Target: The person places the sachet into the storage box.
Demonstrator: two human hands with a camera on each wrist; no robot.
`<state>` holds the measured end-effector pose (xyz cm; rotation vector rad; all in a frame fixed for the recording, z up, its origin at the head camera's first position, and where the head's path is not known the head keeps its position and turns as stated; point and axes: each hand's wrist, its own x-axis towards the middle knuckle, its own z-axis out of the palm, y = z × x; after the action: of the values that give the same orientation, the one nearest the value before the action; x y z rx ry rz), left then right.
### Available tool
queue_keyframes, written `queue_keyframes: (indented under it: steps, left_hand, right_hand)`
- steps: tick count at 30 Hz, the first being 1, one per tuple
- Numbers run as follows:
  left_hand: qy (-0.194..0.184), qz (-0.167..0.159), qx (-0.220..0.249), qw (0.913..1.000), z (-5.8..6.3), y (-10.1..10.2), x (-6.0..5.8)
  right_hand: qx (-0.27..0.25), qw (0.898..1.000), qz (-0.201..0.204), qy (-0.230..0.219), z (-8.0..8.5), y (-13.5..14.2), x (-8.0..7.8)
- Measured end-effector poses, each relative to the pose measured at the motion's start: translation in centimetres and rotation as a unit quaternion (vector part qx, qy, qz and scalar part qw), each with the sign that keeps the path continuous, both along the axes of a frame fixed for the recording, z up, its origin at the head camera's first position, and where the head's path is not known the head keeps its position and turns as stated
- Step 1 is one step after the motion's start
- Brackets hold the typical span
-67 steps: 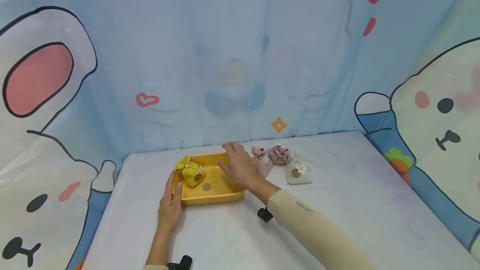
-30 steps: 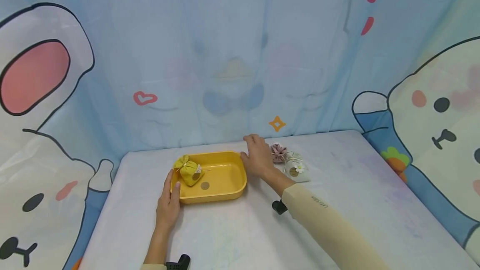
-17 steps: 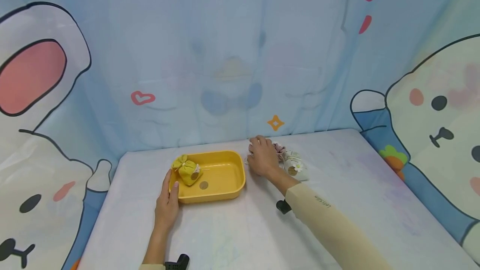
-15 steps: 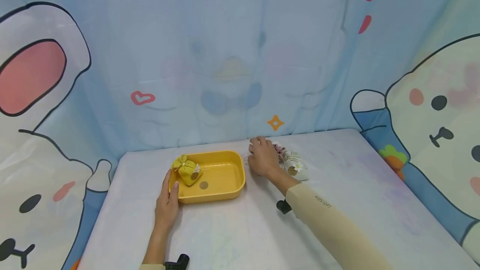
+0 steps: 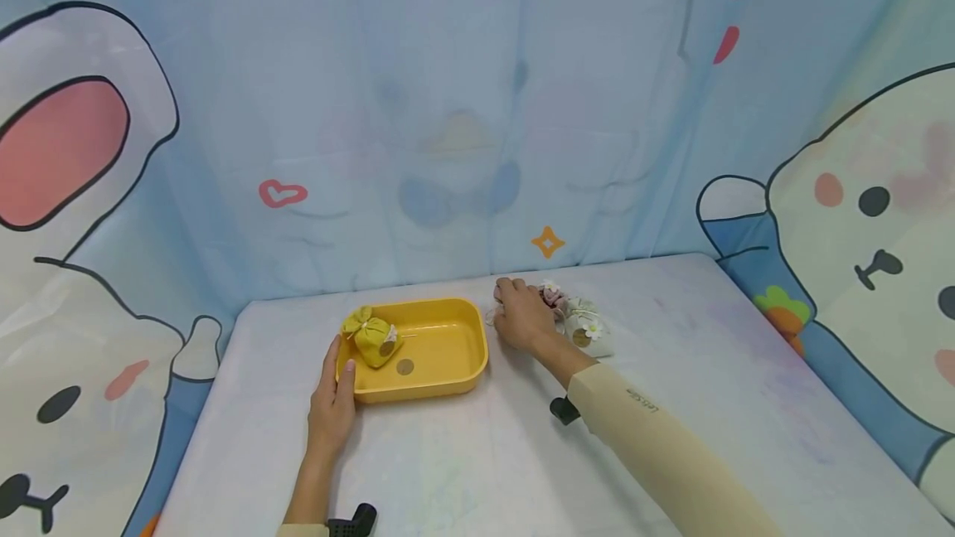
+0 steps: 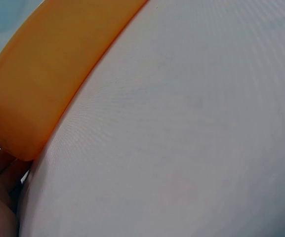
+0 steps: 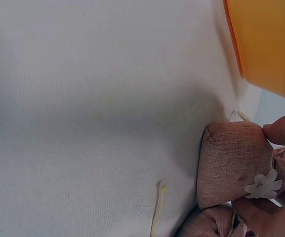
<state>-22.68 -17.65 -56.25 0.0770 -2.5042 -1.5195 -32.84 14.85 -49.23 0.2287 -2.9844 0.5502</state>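
Note:
My left hand (image 5: 331,411) holds the left end of a yellow tray (image 5: 429,394), thumb at its front corner and fingers along the outside. Inside the tray, at the left, lies a small yellow drawstring pouch (image 5: 378,341). To the right of the tray, my right hand (image 5: 525,317) grips a pink drawstring pouch (image 7: 233,163) with a white flower, thumb on one side and fingers on the other. Behind that hand in the head view, the pouch is mostly hidden. Another pink pouch (image 7: 206,224) lies against it, and a pale green pouch (image 5: 588,330) with a daisy sits beside them.
A pale cloth (image 5: 462,471) covers the table. Close behind its back edge hangs a light blue printed curtain (image 5: 448,106). A cream cord (image 7: 158,210) trails over the cloth near the pouches.
My right hand has moved from above the tray rightward onto the pink pouch and come down around it. My left hand stays at the tray's left end.

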Motion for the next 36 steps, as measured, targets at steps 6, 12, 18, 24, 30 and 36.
queue_keyframes:
  steps: [6,12,18,24,30,36]
  left_hand:
    - [-0.001,-0.001,-0.001,1.0000,0.0,-0.1,-0.1]
    - [0.003,-0.005,-0.001,1.0000,0.0,-0.1,-0.2]
    - [-0.001,-0.002,-0.002,1.0000,0.0,-0.2,-0.1]
    - [-0.007,-0.001,-0.002,1.0000,0.1,-0.2,0.0]
    - [-0.012,-0.005,0.001,0.9999,0.2,-0.1,-0.1]
    - [-0.013,-0.003,0.001,0.9999,0.1,-0.1,-0.1]
  right_hand:
    - [0.000,1.000,-0.003,-0.022,0.1,-0.1,-0.1]
    - [0.019,0.999,0.001,-0.043,0.3,-0.2,-0.1]
    - [0.009,1.000,0.002,-0.018,0.2,0.0,0.0]
    - [-0.037,0.999,-0.005,0.016,-0.4,0.2,-0.1]
    - [-0.071,0.996,-0.006,0.057,-0.3,0.2,-0.4]
    - [-0.097,0.992,0.001,0.085,0.6,-0.5,-0.4]
